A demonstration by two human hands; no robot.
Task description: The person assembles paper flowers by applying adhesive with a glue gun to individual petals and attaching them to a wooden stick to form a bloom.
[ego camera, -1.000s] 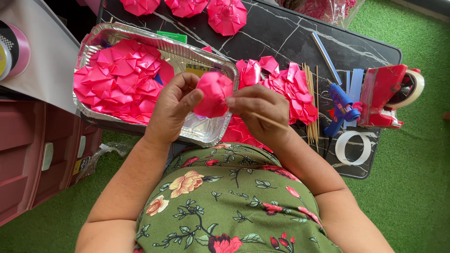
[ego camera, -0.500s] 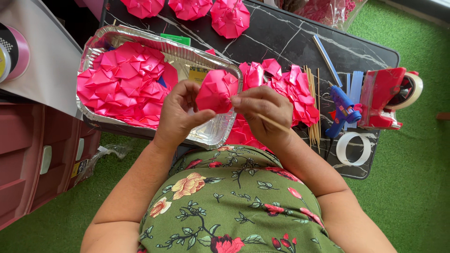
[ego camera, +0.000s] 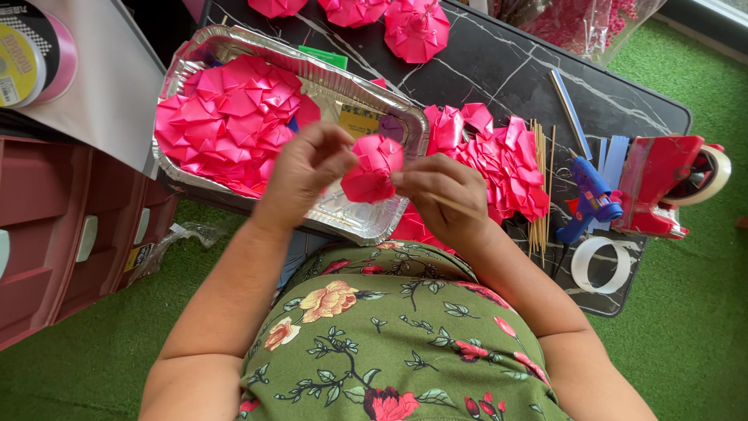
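**Pink ribbon flower held between two hands above the foil tray**

A small, rounded flower of folded hot-pink satin ribbon (ego camera: 372, 170) sits between both hands, raised just over the near corner of a crinkled rectangular aluminium foil tray (ego camera: 366, 222). Its surface is a cluster of glossy, pointed folds overlapping like petals, tighter at the top and flaring out lower down; it looks slightly lopsided, bulging toward the left hand. The left hand (ego camera: 304, 175) curls around it from the side, thumb and fingertips pinched on the upper petals. The right hand (ego camera: 444, 195) closes on its other edge, fingers bent inward and gripping the ribbon; whether a stick runs beneath it I cannot tell.

Inside the tray lies a heap of loose folded pink ribbon petals (ego camera: 226, 121). Just beyond the right hand, on the black marbled tabletop (ego camera: 499, 70), is a second pile of pink ribbon pieces (ego camera: 491, 152), with a bundle of thin wooden skewers (ego camera: 539, 179) beside it. Further right are a blue hot-glue gun (ego camera: 590, 199), a red tape dispenser (ego camera: 662, 187) and a clear roll of tape (ego camera: 600, 265). Three finished pink ribbon flowers (ego camera: 417, 27) rest at the far edge.
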